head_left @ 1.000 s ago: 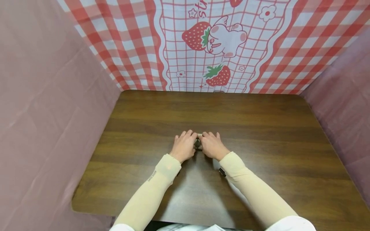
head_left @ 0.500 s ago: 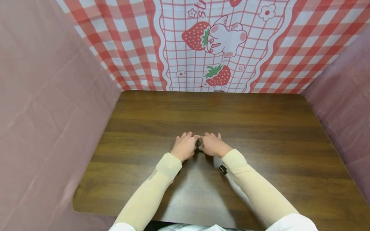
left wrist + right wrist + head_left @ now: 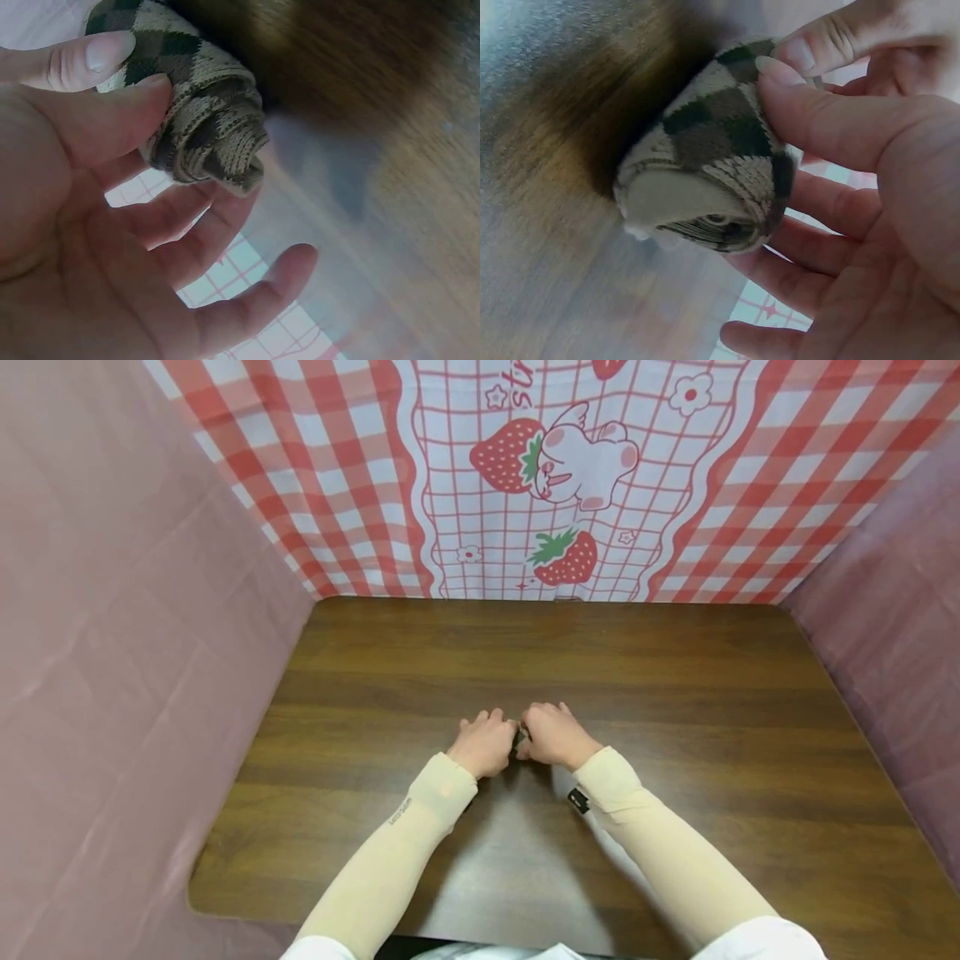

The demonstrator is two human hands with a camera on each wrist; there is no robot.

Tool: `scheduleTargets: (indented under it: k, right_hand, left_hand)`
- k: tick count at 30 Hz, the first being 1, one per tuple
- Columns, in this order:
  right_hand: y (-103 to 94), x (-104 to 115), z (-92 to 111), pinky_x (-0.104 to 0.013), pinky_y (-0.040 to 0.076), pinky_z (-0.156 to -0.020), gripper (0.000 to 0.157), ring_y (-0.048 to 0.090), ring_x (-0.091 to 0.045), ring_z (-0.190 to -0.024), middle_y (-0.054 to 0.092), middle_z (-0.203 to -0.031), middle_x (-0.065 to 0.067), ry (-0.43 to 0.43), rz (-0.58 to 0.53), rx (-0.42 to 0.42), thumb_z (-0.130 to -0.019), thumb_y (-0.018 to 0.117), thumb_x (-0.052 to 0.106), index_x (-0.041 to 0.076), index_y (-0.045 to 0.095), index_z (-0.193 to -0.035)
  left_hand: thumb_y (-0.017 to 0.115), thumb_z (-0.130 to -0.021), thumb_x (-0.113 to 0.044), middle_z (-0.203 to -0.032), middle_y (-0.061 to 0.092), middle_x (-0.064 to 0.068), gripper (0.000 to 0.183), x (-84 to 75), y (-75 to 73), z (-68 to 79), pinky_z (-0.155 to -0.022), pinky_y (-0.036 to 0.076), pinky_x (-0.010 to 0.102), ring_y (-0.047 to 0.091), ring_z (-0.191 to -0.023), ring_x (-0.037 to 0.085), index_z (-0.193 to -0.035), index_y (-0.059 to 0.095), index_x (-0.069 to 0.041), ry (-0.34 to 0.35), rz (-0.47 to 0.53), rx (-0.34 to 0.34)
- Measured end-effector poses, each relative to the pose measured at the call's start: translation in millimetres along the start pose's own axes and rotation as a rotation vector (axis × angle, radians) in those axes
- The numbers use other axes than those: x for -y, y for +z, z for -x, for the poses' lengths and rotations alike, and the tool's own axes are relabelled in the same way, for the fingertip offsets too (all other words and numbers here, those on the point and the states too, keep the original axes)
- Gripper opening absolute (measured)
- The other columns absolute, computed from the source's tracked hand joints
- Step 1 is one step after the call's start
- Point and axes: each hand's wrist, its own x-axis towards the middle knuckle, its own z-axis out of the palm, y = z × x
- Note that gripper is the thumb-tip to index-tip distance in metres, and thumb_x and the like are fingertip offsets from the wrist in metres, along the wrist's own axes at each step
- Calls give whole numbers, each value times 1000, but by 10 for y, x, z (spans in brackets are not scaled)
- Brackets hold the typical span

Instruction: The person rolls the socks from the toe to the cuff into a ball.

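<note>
A rolled-up knit sock [image 3: 521,742] in dark green, brown and cream checks sits between both hands, mostly hidden by them in the head view. My left hand [image 3: 482,745] grips one end, thumb on top and fingers beneath. In the left wrist view, that end of the sock [image 3: 214,112] shows ribbed layers twisted into a coil. From the other side my right hand [image 3: 557,737] pinches it between thumb and fingers. The right wrist view shows the sock's opposite end [image 3: 712,142], with a cream flap and a spiral of layers. Both little fingers stick out away from the roll.
The hands work low over a brown wooden table [image 3: 675,677]. A red-and-white checked cloth [image 3: 345,485] with strawberry prints hangs behind it. Pink fabric [image 3: 150,635] walls in the left side, and more hangs at the right.
Both hands have drawn slightly towards the body with the sock. The sock's far edge, seen between the fingers before, is now covered, and the roll looks more compact.
</note>
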Motion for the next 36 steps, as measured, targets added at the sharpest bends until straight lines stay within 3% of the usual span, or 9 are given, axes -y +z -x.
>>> scheduleTargets:
  k: [7, 11, 15, 22, 28, 36]
  right_hand:
    - [-20, -15, -26, -50, 45, -76, 27, 43, -15, -56, 50, -60, 2, 2, -42, 69, -72, 78, 9, 12, 54, -61]
    - [-16, -15, -36, -36, 39, -59, 25, 40, -13, -52, 45, -57, 4, 10, -69, 107, -73, 76, 9, 12, 55, -62]
    - [-9, -33, -56, -29, 32, -51, 28, 36, -11, -49, 38, -54, 6, 15, -96, 108, -71, 76, 10, 13, 52, -59]
    - [-4, -79, -116, -26, 28, -48, 43, 31, -9, -47, 29, -48, 10, 13, -147, 132, -67, 82, 12, 17, 42, -52]
    - [-6, -92, -145, -25, 31, -50, 43, 35, -9, -47, 33, -46, 11, 38, -161, 150, -65, 83, 13, 18, 43, -49]
    - [-47, -90, -162, -25, 38, -54, 38, 40, -10, -50, 37, -46, 11, 83, -187, 157, -65, 82, 13, 18, 49, -49]
  left_hand:
    - [57, -99, -18, -126, 53, 11, 39, -16, -17, -15, -93, 39, 61, 49, -113, 31, -139, 58, -20, 0, 17, 86]
    - [56, -99, -19, -126, 53, 11, 44, -1, -7, -16, -96, 36, 64, 48, -115, 32, -143, 54, -24, 6, 21, 100]
    - [56, -99, -18, -126, 52, 10, 53, 11, 16, -1, -97, 35, 63, 48, -113, 30, -150, 45, -26, 4, 24, 94]
    - [56, -99, -17, -121, 51, 8, 58, -2, 18, 18, -95, 35, 60, 46, -109, 28, -154, 38, -24, 21, 44, 95]
    - [54, -100, -20, -133, 48, 10, 61, 14, 4, -5, -101, 28, 66, 43, -118, 30, -156, 31, -22, 24, 48, 147]
    - [49, -102, -21, -140, 45, 11, 56, 24, -41, -33, -102, 28, 66, 40, -124, 31, -155, 34, -22, 29, 47, 179]
